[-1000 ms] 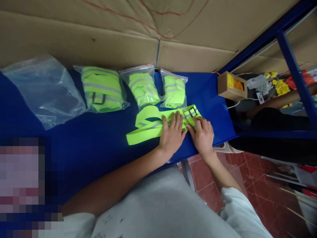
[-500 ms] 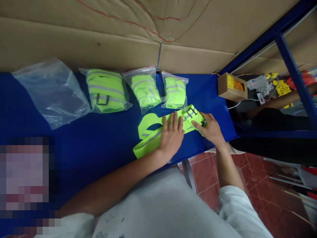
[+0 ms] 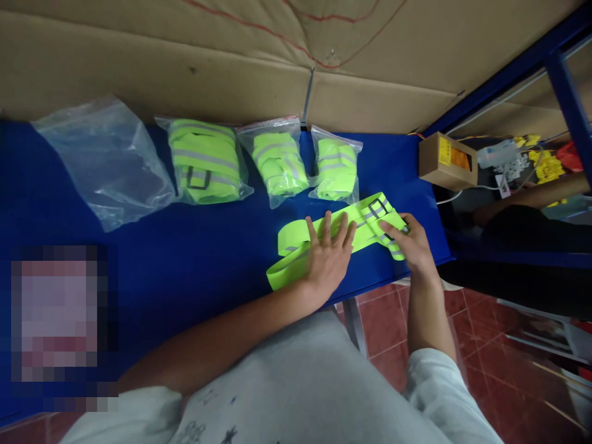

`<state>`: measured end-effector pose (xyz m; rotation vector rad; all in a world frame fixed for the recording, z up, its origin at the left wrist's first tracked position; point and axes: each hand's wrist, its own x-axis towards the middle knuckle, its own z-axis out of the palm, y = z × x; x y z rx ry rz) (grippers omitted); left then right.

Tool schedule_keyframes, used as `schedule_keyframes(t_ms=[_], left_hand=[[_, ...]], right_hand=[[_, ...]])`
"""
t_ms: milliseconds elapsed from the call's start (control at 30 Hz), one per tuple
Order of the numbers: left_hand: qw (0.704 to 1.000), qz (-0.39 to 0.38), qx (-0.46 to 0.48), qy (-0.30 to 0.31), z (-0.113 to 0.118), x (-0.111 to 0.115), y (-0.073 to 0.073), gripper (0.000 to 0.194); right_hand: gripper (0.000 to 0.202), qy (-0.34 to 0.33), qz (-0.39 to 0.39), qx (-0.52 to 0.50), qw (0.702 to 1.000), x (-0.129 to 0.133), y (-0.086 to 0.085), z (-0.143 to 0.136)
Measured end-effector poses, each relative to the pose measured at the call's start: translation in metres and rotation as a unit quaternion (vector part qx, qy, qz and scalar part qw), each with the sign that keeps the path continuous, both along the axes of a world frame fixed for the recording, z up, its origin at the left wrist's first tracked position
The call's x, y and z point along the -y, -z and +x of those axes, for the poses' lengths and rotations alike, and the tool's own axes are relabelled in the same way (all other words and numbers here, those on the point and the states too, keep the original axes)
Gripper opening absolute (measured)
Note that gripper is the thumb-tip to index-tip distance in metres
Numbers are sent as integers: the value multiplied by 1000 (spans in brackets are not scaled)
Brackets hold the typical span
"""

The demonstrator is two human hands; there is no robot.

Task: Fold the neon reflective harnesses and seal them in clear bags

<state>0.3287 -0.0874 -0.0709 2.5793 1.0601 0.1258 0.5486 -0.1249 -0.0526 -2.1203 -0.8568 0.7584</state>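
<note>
A neon yellow-green strap [image 3: 295, 264] with grey reflective stripes lies in folded lengths on the blue table [image 3: 208, 246]. My left hand [image 3: 329, 259] rests flat on its middle, fingers spread. At the strap's right end my right hand [image 3: 411, 242] grips the folded layers between thumb and fingers, beside a black buckle [image 3: 378, 208]. The left end of the strap forms two loops. Behind it stand three clear zip bags holding folded neon straps: a large one [image 3: 206, 161], a middle one [image 3: 280, 161] and a small one [image 3: 337, 166].
An empty clear bag [image 3: 108, 163] lies at the back left. A cardboard box [image 3: 448, 161] with orange contents stands at the back right, near a blue metal frame [image 3: 571, 92]. Beyond it, another person's arm [image 3: 531, 198] reaches among yellow and white parts. Brown sheeting covers the wall behind.
The view has shifted slightly. The strap's rear left loop has flattened and drawn in toward the right. My left hand's fingers have spread wider, and my right hand still grips the right end.
</note>
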Motion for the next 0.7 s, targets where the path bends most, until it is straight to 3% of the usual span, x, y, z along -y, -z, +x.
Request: schedule_keyframes(t_ms=[100,167,267,333,533,600,700], left_hand=[[1000,-9,-5,5,1,2,1,59],[1000,-7,-3,16,1,4,2,59],[1000,2,3,30,2,7,3,58],[1000,10,5,26,3,9,3,59],[999,49,20,14,-2,10,6,55],[997,58,27,34,-4,13,7,53],[995,67,36,67,-5,16,7,51]], right_hand=[[62,15,7,43,999,-4,5,-7],[60,5,26,165,986,-4,10,-16],[54,-30,44,378,924,0,19,-34],[47,-77,24,454,888,6,24,-45],[42,-299,-2,463,834,30,16,-56],[36,-324,11,435,840,36,7,-53],[32,-281,36,374,883,39,-2,-45]])
